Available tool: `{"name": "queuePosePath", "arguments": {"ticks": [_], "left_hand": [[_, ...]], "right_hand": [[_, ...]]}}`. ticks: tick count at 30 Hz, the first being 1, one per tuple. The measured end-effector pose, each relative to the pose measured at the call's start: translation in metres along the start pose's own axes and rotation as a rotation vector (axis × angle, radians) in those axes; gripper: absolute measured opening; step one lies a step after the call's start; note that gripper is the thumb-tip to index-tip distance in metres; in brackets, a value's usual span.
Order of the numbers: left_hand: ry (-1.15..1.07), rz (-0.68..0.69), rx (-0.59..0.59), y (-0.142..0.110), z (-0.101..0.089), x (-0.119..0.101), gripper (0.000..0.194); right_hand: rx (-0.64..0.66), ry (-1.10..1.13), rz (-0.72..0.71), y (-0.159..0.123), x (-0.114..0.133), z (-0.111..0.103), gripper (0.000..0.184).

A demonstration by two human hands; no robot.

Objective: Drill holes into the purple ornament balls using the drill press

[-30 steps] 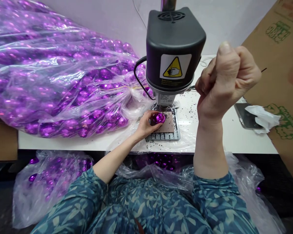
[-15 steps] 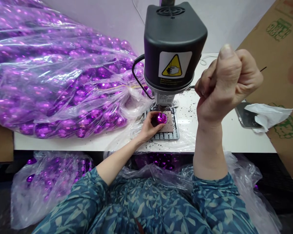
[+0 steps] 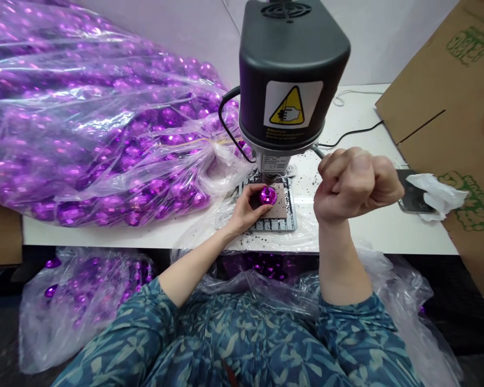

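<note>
My left hand (image 3: 246,209) pinches a shiny purple faceted ball (image 3: 268,196) between thumb and fingers, steadying it on a square brown board (image 3: 280,207). That board lies on the slotted metal base (image 3: 292,217) of a black drill press (image 3: 292,59). Directly over the ball sits the press's lower spindle end (image 3: 268,177); the bit's contact with the ball is too small to make out. At the right of the press, my right hand (image 3: 355,185) is closed in a fist round the lever (image 3: 319,152), whose grip is hidden by the fingers.
A big clear bag of purple balls (image 3: 116,140) fills the left of the white table (image 3: 387,234). At right are a phone (image 3: 413,199), a crumpled tissue (image 3: 441,196) and a cardboard box (image 3: 447,123). Dark shavings surround the base. Another bag of balls (image 3: 89,301) hangs below the edge.
My right fist has come down and slightly left with the lever. The left hand keeps the purple ball in the same spot.
</note>
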State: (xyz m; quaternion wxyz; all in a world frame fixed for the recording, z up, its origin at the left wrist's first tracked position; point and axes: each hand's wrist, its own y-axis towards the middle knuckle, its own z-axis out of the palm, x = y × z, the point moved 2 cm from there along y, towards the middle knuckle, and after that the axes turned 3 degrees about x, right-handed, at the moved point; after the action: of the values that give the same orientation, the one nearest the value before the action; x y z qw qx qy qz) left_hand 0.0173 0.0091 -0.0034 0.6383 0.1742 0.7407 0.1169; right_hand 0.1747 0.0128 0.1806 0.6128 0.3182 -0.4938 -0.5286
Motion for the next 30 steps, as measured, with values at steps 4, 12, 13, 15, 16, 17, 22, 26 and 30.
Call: {"name": "queuePosePath", "arguments": {"ticks": [4, 12, 13, 15, 16, 17, 22, 26, 30], "left_hand": [[-0.018, 0.005, 0.003, 0.000, 0.000, 0.001, 0.059], [-0.031, -0.011, 0.005, 0.000, 0.001, 0.001, 0.061], [-0.035, -0.015, 0.003, 0.000, 0.001, 0.000, 0.061], [-0.039, -0.026, 0.000, 0.000, 0.002, 0.001, 0.062], [-0.038, -0.029, 0.002, 0.000, 0.002, 0.001, 0.063], [-0.035, -0.031, 0.003, 0.000, 0.002, 0.001, 0.063], [-0.009, -0.035, -0.008, 0.003, 0.003, -0.001, 0.058], [0.106, 0.020, -0.070, -0.007, -0.001, -0.018, 0.049], [0.260, 0.177, 0.174, -0.042, -0.011, -0.051, 0.042]], "right_hand": [[-0.002, -0.012, -0.159, -0.009, -0.007, -0.005, 0.051], [0.006, 0.068, -0.165, -0.014, -0.009, -0.005, 0.042], [0.031, 0.100, -0.192, -0.015, -0.009, -0.006, 0.043], [0.070, 0.131, -0.215, -0.015, -0.007, -0.005, 0.046], [0.074, 0.128, -0.202, -0.014, -0.006, -0.005, 0.048], [0.066, 0.123, -0.182, -0.010, -0.005, -0.004, 0.048], [0.029, -0.053, 0.212, 0.032, 0.000, 0.012, 0.054], [0.072, -0.099, 0.419, 0.061, -0.007, 0.024, 0.064], [0.044, -0.001, 0.415, 0.066, -0.013, 0.024, 0.064]]}}
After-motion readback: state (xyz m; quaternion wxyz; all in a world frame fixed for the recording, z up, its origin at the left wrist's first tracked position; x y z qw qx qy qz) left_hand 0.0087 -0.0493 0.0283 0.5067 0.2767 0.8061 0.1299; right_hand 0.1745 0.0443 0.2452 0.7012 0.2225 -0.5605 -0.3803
